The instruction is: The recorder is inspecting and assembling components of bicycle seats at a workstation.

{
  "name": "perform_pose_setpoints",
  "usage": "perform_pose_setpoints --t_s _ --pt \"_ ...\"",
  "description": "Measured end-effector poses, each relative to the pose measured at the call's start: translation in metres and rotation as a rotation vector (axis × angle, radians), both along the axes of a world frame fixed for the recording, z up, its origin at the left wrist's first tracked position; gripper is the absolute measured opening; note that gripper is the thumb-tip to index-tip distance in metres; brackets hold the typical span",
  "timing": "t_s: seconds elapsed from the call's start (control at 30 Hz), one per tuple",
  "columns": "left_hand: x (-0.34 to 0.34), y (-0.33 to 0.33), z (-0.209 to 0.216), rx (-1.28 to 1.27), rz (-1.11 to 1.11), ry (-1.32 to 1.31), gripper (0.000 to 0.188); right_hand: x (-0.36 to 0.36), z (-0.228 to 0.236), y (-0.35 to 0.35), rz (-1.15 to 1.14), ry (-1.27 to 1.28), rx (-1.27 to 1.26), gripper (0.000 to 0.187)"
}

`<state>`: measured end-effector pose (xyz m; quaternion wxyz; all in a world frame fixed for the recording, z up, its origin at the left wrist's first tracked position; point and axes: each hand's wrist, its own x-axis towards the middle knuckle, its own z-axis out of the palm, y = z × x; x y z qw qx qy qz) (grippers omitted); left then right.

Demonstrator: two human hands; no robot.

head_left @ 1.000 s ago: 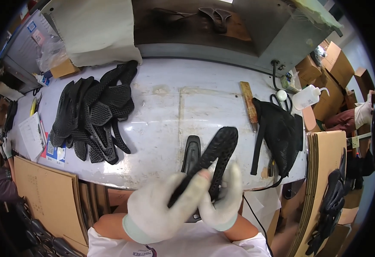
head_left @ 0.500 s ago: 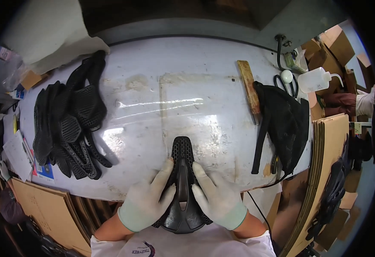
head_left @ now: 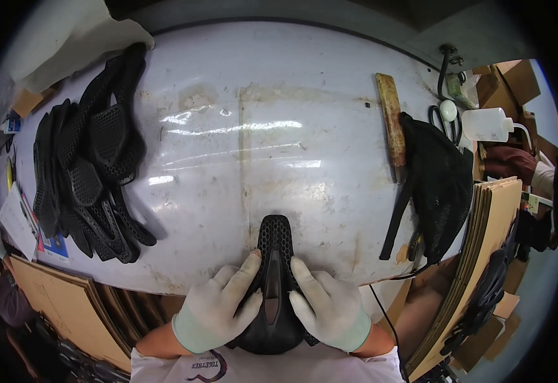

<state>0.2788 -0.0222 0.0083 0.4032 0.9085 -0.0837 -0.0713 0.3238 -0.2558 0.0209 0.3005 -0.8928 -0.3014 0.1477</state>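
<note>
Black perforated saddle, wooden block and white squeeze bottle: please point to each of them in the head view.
Black perforated saddle [head_left: 274, 239], head view, on its narrow perforated nose.
Wooden block [head_left: 390, 121], head view, on the middle of its long face.
White squeeze bottle [head_left: 487, 124], head view, on the bottle's body.

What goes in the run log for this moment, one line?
left hand: gloved, on saddle's left side | right hand: gloved, on right side | black bike saddle: flat at table near edge, nose pointing away

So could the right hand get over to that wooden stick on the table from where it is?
Probably yes. The right hand would have to let go of the black saddle first, but the white table between it and the wooden stick is bare, with only black mesh pieces lying beside it.
</note>
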Motion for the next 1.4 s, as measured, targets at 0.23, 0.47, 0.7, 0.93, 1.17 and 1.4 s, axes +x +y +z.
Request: perform_pose_setpoints --t_s 0.23,0.47,0.7,0.93,1.17,1.4 --pt "0.0 -0.004 0.0 -0.013 -0.023 -0.005 0.062 -0.003 -0.001 0.005 0.002 0.044 -0.005 0.061" --pt "0.006 -0.018 0.006 0.271 -0.046 -0.019 0.065 -0.008 -0.01 0.015 0.01 -0.063 -0.057 0.064" --pt "0.004 -0.022 0.001 0.345 -0.035 -0.01 0.067 -0.009 0.006 0.029 0.026 -0.088 -0.254 0.06" --pt "0.018 -0.028 -0.005 0.237 0.029 0.0 0.066 -0.011 -0.004 0.021 0.014 -0.209 -0.202 0.054" --pt "0.026 -0.023 -0.001 0.316 -0.051 0.143 0.062 -0.012 0.005 -0.004 -0.026 0.075 0.177 0.056" --pt "0.027 -0.021 -0.008 0.148 -0.036 0.051 0.059 -0.042 -0.021 -0.061 0.303 0.155 0.513 0.066"
